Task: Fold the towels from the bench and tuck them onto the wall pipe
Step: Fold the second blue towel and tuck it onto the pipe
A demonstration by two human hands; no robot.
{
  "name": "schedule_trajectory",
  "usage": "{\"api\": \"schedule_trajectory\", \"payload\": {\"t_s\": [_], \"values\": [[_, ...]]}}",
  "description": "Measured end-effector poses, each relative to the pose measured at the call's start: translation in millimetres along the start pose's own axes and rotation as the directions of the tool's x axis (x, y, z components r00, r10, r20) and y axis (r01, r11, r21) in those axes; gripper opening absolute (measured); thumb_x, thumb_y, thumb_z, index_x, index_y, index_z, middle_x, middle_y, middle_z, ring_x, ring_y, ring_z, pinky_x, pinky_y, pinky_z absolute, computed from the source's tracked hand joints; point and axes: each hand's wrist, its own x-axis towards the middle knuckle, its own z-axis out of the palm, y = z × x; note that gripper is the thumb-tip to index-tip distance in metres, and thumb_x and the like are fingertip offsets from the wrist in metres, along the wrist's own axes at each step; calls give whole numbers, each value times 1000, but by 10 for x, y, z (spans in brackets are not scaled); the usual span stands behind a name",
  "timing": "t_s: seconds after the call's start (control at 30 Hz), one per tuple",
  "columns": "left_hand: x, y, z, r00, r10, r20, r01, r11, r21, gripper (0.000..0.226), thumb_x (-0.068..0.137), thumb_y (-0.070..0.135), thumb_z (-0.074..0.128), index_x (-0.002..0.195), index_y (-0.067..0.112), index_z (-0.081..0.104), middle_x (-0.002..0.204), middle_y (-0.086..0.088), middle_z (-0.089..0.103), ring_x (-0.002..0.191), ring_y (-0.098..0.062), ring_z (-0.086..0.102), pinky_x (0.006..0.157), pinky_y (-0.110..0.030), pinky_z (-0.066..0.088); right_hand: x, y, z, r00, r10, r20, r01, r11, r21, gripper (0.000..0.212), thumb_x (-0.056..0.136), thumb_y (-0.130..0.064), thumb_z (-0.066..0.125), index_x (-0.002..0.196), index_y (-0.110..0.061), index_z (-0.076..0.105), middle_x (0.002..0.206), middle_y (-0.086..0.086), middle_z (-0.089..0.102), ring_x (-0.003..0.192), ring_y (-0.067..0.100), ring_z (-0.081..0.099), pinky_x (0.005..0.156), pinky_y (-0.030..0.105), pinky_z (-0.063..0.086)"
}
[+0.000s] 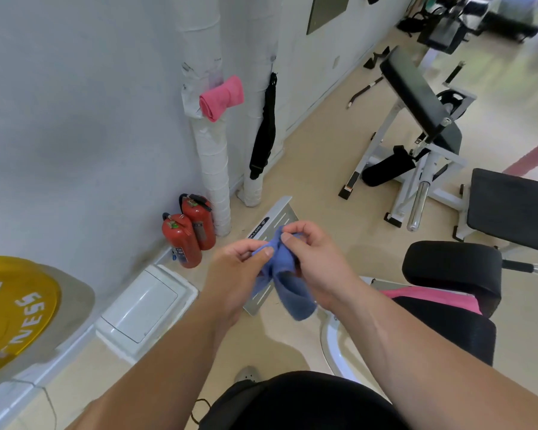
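On my feed the pipe [212, 156] has one pink roll [221, 97] tucked in, so that's done. The desk [448, 330] holds a pink towel [432, 301] yet to fold. The blue towel [284, 274] is mid-fold in the air, left hand [233, 274] and right hand [316, 262] fingers pinching its top.

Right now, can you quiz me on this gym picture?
1. True or false: the left hand and right hand both hold the blue towel.
2. Which towel sits on the pipe? A. pink towel B. green C. white
3. How many red extinguishers stand by the wall?
Key: 1 true; 2 A; 3 two.
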Motion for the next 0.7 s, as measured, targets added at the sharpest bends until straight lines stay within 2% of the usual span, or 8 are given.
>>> {"api": "schedule_trajectory", "payload": {"t_s": [0.1, 0.13, 0.2, 0.27, 0.4, 0.53, 0.63, 0.7], "values": [[-18, -3, 40, 1000, 31, -7, -31, 1000, 4, 15, 97, 6, 62, 98, 8, 77, 78, 2, 76, 70, -6, 69, 64, -17, 52, -65, -36, -14, 996, 38, 81, -54, 976, 211, 24, 98, 0, 46, 108, -7, 67, 86, 12, 71, 78, 20, 69, 81, 33, 59], [-16, 10, 25, 1000, 19, -8, -19, 999, -30, 17, 98, 5, 61, 102, 10, 77, 85, 0, 78, 78, -11, 72, 70, -21, 56, -79, -46, -34, 993, 41, 113, -72, 957, 281, 31, 96, 6, 43, 113, -5, 66, 88, 13, 72, 80, 21, 71, 83, 32, 60], [-1, 21, -11, 999, -19, 31, 23, 992, -126, 21, 99, 5, 58, 109, 10, 76, 100, -16, 76, 97, -34, 73, 88, -43, 60, -109, -53, -67, 987, 22, 158, -73, 944, 322, 39, 94, 14, 41, 118, -5, 64, 89, 9, 76, 82, 18, 73, 82, 28, 59], [-7, 40, -20, 997, -48, 67, 59, 982, -178, 22, 100, 5, 56, 110, 8, 76, 105, -29, 72, 99, -47, 69, 95, -57, 54, -128, -40, -66, 989, -14, 149, -28, 960, 279, 40, 92, 17, 45, 118, -7, 64, 88, 6, 77, 80, 16, 74, 77, 23, 58], [-47, 46, -11, 996, -60, 64, 71, 980, -185, 25, 103, 8, 52, 110, 9, 76, 98, -18, 76, 85, -29, 69, 80, -39, 55, -164, -59, -38, 993, -69, 97, 49, 978, 202, 32, 89, 15, 56, 107, -9, 68, 86, 7, 77, 75, 18, 74, 72, 25, 59], [-126, 85, -25, 999, -15, 47, 22, 988, -154, 29, 105, 4, 46, 112, 8, 74, 99, -4, 80, 90, -14, 75, 79, -24, 58, -148, -45, 3, 992, -122, 36, 120, 992, 49, 14, 83, 2, 75, 92, -8, 73, 83, 10, 77, 78, 23, 75, 78, 37, 60], [-150, 76, -60, 999, 48, 24, -46, 997, -60, 34, 105, 11, 47, 109, 21, 79, 107, -1, 79, 106, -21, 72, 100, -42, 54, -139, -19, 42, 987, -160, 27, 161, 984, -75, 8, 81, -5, 80, 78, -11, 75, 76, 11, 74, 72, 19, 71, 78, 39, 59], [-134, 43, -108, 998, 61, 11, -61, 998, 7, 33, 101, 20, 48, 107, 28, 79, 107, 1, 78, 111, -25, 69, 103, -53, 50, -148, -22, 64, 983, -179, 45, 183, 973, -140, 11, 79, -9, 83, 73, -12, 74, 69, 7, 71, 65, 16, 66, 70, 33, 56]]}}
